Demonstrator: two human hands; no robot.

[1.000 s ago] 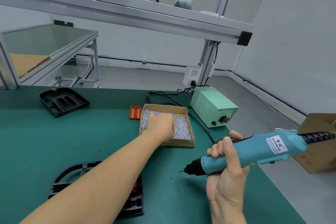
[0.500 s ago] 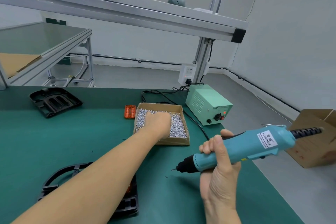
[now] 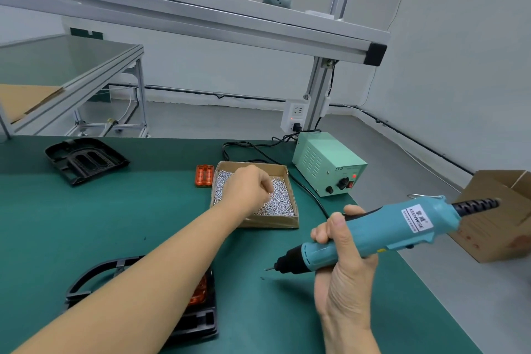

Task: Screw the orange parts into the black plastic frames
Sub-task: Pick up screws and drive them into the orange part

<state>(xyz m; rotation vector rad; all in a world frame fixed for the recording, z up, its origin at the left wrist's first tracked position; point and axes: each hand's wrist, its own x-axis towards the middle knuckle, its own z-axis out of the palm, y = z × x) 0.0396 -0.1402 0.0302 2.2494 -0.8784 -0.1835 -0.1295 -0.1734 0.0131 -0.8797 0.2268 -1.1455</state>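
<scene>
Meanwhile, left hand (image 3: 247, 187) among screws (image 3: 280, 201).

The desk (image 3: 100, 224) has a green top. Lying on it: a black frame (image 3: 84, 159) at far left, a second black frame (image 3: 198, 322) at the near edge, an orange part (image 3: 204, 175) just beside a cardboard box of screws (image 3: 275, 221), and a pale green power box (image 3: 327, 164) with its cable (image 3: 310, 192).
</scene>
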